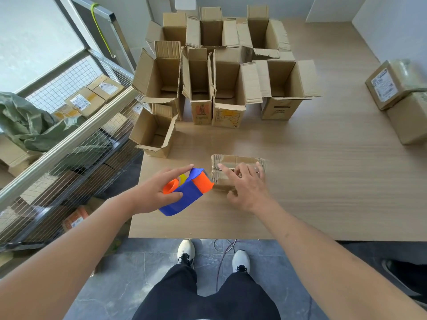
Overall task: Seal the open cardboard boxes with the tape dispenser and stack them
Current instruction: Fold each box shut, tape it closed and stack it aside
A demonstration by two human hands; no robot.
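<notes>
Left hand [154, 195] grips blue-orange plastic tape dispenser [188, 191]; right hand [245, 185], fingers spread, pins small brown cardboard box [233, 166] flaps for taping.

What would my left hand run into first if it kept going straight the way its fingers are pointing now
Most likely the small closed box under your right hand. Your left hand, gripping the tape dispenser, points right and slightly away; the dispenser's nose looks nearly at the box's side, though depth is unclear.
</notes>
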